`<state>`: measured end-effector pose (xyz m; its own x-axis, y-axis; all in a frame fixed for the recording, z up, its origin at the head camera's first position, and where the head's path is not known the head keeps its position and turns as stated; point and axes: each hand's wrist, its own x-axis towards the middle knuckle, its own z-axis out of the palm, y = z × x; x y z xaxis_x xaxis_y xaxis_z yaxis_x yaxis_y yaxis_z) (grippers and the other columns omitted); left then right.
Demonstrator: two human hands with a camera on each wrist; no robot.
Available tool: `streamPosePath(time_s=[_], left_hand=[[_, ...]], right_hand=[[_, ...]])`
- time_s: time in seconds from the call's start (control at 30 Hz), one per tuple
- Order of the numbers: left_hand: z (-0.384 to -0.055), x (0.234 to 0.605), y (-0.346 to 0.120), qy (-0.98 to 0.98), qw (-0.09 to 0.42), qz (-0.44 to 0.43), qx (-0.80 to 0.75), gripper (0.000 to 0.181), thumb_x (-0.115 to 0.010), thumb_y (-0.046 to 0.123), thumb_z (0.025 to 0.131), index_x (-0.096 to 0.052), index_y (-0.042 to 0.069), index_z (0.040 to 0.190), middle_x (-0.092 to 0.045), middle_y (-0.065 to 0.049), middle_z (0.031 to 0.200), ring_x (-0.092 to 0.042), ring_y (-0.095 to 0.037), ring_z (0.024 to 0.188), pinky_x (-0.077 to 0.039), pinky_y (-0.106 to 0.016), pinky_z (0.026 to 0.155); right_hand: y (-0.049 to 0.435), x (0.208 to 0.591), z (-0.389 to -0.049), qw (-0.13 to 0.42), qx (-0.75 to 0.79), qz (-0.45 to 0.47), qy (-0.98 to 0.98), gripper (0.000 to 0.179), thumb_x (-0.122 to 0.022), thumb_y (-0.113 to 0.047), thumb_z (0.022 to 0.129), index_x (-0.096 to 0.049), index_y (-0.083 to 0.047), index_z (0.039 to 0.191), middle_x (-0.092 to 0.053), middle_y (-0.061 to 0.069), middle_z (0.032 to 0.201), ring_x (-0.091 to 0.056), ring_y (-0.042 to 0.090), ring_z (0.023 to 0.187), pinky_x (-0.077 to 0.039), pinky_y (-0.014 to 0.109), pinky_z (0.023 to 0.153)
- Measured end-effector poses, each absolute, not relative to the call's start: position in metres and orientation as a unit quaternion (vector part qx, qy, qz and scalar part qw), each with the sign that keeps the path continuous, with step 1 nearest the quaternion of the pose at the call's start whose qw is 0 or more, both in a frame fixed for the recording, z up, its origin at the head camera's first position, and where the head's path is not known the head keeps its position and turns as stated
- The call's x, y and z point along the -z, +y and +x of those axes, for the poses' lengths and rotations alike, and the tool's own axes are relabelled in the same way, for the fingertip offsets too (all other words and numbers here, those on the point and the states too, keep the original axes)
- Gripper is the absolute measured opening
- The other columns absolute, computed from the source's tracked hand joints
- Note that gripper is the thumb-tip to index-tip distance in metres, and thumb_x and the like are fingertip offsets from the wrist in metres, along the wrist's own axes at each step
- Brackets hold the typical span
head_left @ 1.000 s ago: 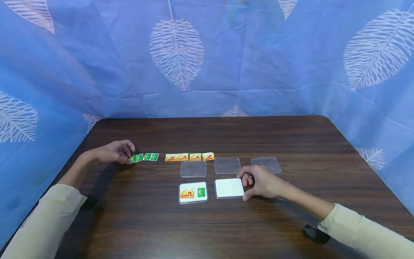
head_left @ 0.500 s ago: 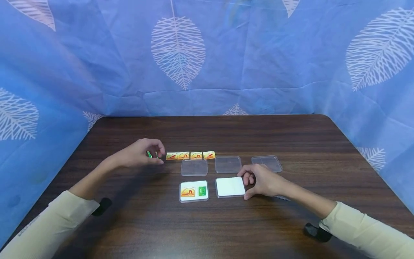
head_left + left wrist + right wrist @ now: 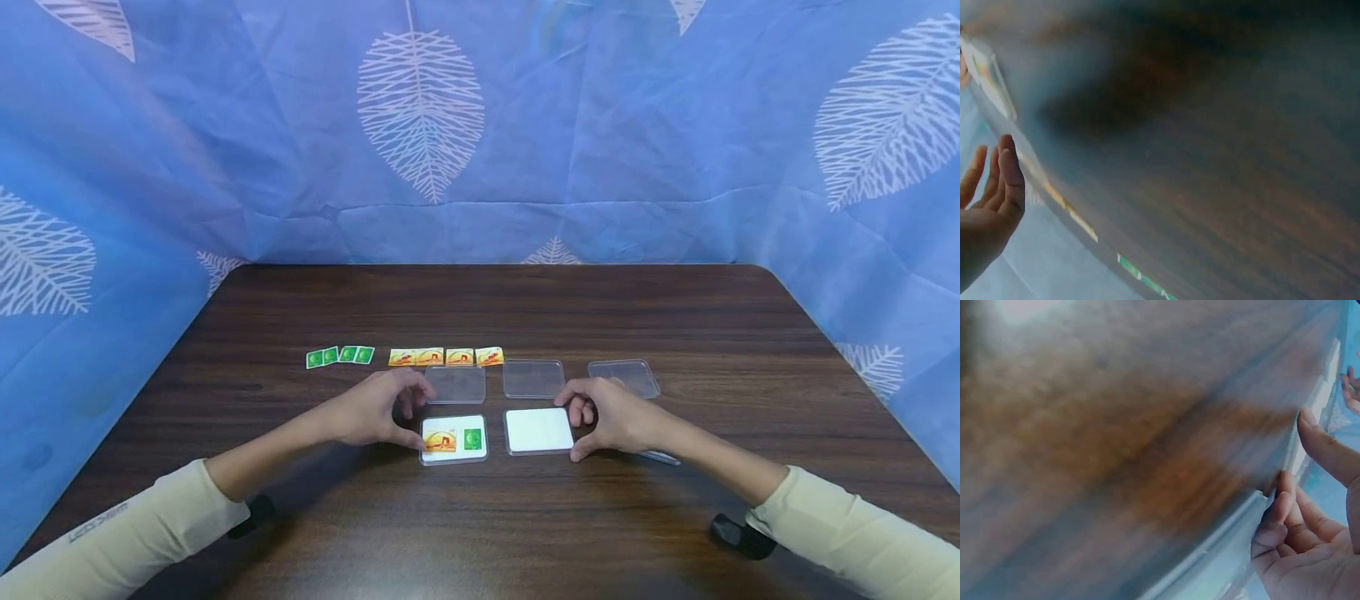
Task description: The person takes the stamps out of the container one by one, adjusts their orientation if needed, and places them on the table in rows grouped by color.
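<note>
In the head view my left hand (image 3: 380,410) stands at the left side of a clear plastic case (image 3: 453,462). Its thumb is right by the case's left edge and its fingers are spread, with nothing between them. That case holds a white card bearing an orange stamp (image 3: 439,442) and a green stamp (image 3: 472,439). To the right lies a second clear case (image 3: 538,452) with a blank white card (image 3: 538,430) in it. My right hand (image 3: 615,418) holds this case by its right side, thumb at the front corner and index finger at the back corner, other fingers curled.
Behind the cases lie clear lids, the left (image 3: 455,386), the middle (image 3: 533,380) and the right (image 3: 626,377). Further left are a row of orange stamps (image 3: 430,357) and a row of green stamps (image 3: 330,357). Another clear edge (image 3: 662,457) shows under my right wrist.
My left hand has moved right and nearer, from the green stamps to the stamped case. The green stamps are still in their row. My right hand has stayed at the blank card's case.
</note>
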<state>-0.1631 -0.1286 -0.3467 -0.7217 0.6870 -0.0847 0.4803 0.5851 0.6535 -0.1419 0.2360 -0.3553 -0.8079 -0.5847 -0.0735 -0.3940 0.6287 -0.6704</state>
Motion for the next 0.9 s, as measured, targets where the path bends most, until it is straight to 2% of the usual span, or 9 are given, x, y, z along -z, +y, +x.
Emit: streamPosePath(time_s=[0.23, 0.57, 0.77, 0.9], left_hand=[[-0.158, 0.354, -0.119, 0.893, 0.179, 0.300, -0.282, 0.060, -0.096, 0.019, 0.072, -0.063, 0.000, 0.118, -0.059, -0.006, 0.105, -0.055, -0.013, 0.084, -0.049, -0.025, 0.075], [-0.154, 0.360, -0.112, 0.889, 0.175, 0.306, -0.291, 0.060, -0.099, 0.014, 0.067, -0.062, 0.001, 0.113, -0.054, -0.003, 0.099, -0.049, -0.012, 0.082, -0.045, -0.023, 0.074], [-0.153, 0.362, -0.112, 0.895, 0.178, 0.294, -0.286, 0.054, -0.098, 0.014, 0.069, -0.062, 0.004, 0.108, -0.054, -0.002, 0.098, -0.049, -0.013, 0.083, -0.045, -0.024, 0.074], [-0.153, 0.363, -0.113, 0.894, 0.174, 0.292, -0.291, 0.052, -0.098, 0.014, 0.069, -0.063, 0.004, 0.106, -0.054, -0.002, 0.097, -0.049, -0.013, 0.083, -0.045, -0.024, 0.073]], right_hand=[[0.227, 0.345, -0.147, 0.113, 0.316, -0.293, 0.895, 0.057, -0.096, -0.012, 0.072, -0.065, 0.005, 0.117, -0.059, -0.005, 0.079, -0.044, 0.006, 0.068, -0.041, 0.025, 0.066], [0.185, 0.340, -0.158, 0.114, 0.351, -0.359, 0.857, 0.036, -0.089, -0.007, 0.080, -0.072, 0.001, 0.110, -0.062, 0.003, 0.081, -0.052, 0.015, 0.073, -0.047, 0.030, 0.070], [0.152, 0.342, -0.160, 0.111, 0.325, -0.401, 0.849, 0.022, -0.084, -0.007, 0.086, -0.075, -0.003, 0.105, -0.059, -0.004, 0.079, -0.050, 0.008, 0.072, -0.045, 0.023, 0.067], [0.133, 0.344, -0.160, 0.115, 0.310, -0.422, 0.844, 0.017, -0.082, -0.006, 0.088, -0.075, -0.002, 0.104, -0.060, -0.004, 0.081, -0.051, 0.008, 0.074, -0.045, 0.021, 0.068]])
